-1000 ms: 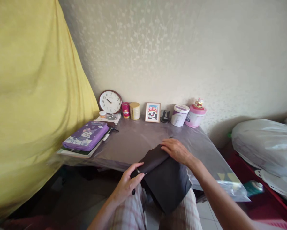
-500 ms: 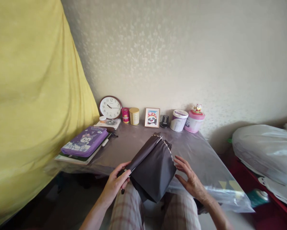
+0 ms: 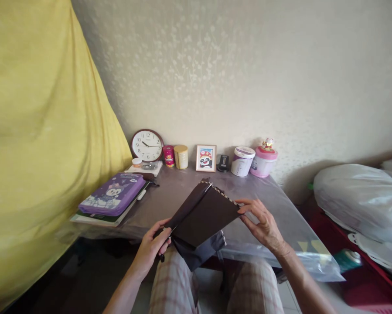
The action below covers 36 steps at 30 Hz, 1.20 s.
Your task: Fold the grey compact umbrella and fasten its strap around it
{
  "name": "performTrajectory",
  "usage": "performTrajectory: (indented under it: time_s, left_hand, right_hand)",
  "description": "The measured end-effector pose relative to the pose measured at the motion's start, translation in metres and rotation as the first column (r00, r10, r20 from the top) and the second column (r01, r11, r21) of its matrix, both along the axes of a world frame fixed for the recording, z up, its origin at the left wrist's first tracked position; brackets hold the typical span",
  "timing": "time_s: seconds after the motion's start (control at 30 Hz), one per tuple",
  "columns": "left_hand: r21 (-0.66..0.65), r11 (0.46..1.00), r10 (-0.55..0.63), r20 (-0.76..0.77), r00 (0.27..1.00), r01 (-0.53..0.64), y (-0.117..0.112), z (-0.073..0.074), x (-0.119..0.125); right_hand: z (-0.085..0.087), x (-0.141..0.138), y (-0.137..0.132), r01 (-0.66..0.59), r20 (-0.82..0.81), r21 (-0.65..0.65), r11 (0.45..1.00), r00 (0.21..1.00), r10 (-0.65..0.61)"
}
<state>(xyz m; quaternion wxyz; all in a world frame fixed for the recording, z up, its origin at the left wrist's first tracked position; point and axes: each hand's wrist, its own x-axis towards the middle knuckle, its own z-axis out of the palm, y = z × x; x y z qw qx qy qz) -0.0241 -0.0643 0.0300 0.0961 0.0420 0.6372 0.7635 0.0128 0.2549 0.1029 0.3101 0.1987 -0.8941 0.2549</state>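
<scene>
Item: dark fabric panel [image 3: 204,213], folded flat, with a pale stitched trim on its far edge and a loose flap hanging below. It may be an umbrella canopy; I cannot tell.
Position: held in the air over the near edge of the tabletop [image 3: 182,192] and above the knees in plaid trousers [image 3: 176,288].
Long axis: slanted, from the near-left end up to the far corner toward the wall.
Left hand [image 3: 151,246]: grip closed on the near-left end, thumb on top; this is the nearer hand.
Right hand [image 3: 264,220]: fingertips pinch the right corner, so the panel lies left of that grip and is stretched between the two.
On the tabletop, left: purple pencil case [image 3: 112,194] on a book.
Back row along the wall: wall clock [image 3: 147,145], red tin [image 3: 168,156], gold tin [image 3: 181,157], framed picture [image 3: 206,158], white tub [image 3: 243,161], pink jar [image 3: 264,162].
Surroundings: yellow curtain [image 3: 35,131] at left, white plastic bag [image 3: 362,200] at right.
</scene>
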Motion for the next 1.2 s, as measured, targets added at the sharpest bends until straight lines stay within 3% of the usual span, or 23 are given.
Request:
performTrajectory:
  time_s: [0.13,0.27,0.5,0.63,0.83,1.07,1.2]
  left_hand:
    - [0.001,1.000,-0.013,0.022,1.000,0.013,-0.003,-0.001,-0.007]
    - [-0.015,0.999,-0.047,0.030,0.998,0.047,-0.003,0.003,-0.007]
    - [-0.047,0.997,-0.060,0.022,0.998,0.061,0.002,0.005,0.013]
    - [-0.035,0.997,-0.067,0.010,0.998,0.067,0.010,0.013,0.028]
    - [-0.082,0.987,-0.138,-0.032,0.990,0.135,0.022,0.017,0.040]
    - [-0.084,0.983,-0.164,0.027,0.986,0.166,0.025,0.018,0.052]
    - [-0.141,0.964,-0.233,-0.043,0.971,0.225,0.025,0.023,0.059]
  right_hand:
    - [0.030,-0.016,-0.013,-0.136,0.054,-0.082,0.987,0.989,0.140]
    - [0.041,-0.027,-0.021,-0.238,0.098,-0.214,0.947,0.960,0.263]
    - [0.038,-0.047,-0.032,-0.143,0.013,-0.298,0.944,0.988,0.154]
    - [0.039,-0.060,-0.046,-0.111,-0.039,-0.335,0.936,0.994,0.103]
    - [0.031,-0.088,-0.050,-0.072,0.036,-0.251,0.965,0.996,0.084]
    - [0.018,-0.105,-0.043,-0.068,0.192,-0.052,0.996,0.978,0.077]
    - [0.011,-0.111,-0.038,-0.078,0.289,0.068,0.995,0.956,0.056]
